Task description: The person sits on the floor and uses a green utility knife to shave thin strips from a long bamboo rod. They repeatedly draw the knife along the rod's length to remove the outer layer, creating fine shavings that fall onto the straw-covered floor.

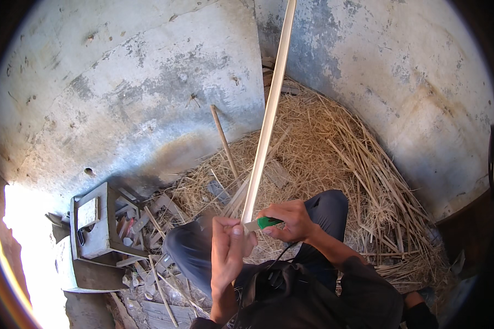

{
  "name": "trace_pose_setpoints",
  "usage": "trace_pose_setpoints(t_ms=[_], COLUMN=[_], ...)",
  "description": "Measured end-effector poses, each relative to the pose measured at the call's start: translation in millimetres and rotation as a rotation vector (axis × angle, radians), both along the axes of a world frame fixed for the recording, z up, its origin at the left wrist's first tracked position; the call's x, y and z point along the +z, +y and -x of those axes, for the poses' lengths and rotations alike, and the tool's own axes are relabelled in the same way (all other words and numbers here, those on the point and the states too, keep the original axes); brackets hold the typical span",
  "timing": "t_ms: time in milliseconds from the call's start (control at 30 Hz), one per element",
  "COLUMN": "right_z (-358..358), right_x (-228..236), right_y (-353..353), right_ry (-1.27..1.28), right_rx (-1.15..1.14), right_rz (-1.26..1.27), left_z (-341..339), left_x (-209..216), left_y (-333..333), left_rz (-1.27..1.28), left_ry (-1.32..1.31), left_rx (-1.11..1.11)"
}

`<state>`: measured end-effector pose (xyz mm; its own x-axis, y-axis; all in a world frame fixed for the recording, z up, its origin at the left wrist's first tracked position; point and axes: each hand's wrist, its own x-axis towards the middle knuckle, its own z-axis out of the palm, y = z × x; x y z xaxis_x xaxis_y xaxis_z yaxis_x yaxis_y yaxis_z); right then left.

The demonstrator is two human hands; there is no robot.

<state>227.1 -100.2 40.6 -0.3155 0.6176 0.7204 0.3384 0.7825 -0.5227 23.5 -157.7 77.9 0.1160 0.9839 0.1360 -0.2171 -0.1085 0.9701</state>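
Observation:
A long pale strip (266, 127), which looks like split bamboo, rises from my hands past the top edge of the view. My left hand (228, 249) grips its lower end, fingers pressed together. My right hand (292, 219) is closed around the green handle (266, 222) of a knife. The short knife blade (251, 225) points left and lies against the strip's lower end, close to my left fingertips. Whether it cuts into the strip, I cannot tell. Part of the handle is hidden in my right palm.
My bent legs (189, 255) lie either side of my hands. Straw and split stalks (318, 131) heap up against the plastered walls (175, 71). A stick (224, 140) leans at the wall. To the left stands a worn wooden box (96, 241) among rubble and sticks.

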Motion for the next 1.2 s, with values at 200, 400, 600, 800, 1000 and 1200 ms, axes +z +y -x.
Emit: trace_pose_setpoints(t_ms=[200, 400, 600, 800, 1000, 1200], right_z=[-3, -9, -54, -58, -18, -9], right_x=[12, 17, -5, -7, 7, 18], right_y=[1, 1, 39, 37, 3, 1], right_ry=[-0.072, -0.149, 0.129, 0.224, -0.024, -0.053], right_rx=[-0.040, -0.090, -0.494, -0.321, -0.070, -0.164], right_rz=[-0.066, -0.125, 0.032, 0.010, -0.069, -0.103], left_z=[0, 1, 7, 13, 6, -3], left_x=[2, -6, 6, -2, -2, 6], left_y=[-2, -2, -24, -15, -8, -16], left_rz=[0.010, -0.021, 0.095, 0.138, 0.199, 0.210], left_ry=[0.037, 0.041, -0.030, -0.081, -0.120, -0.059], left_rx=[0.026, 0.045, -0.052, -0.072, -0.126, -0.005])
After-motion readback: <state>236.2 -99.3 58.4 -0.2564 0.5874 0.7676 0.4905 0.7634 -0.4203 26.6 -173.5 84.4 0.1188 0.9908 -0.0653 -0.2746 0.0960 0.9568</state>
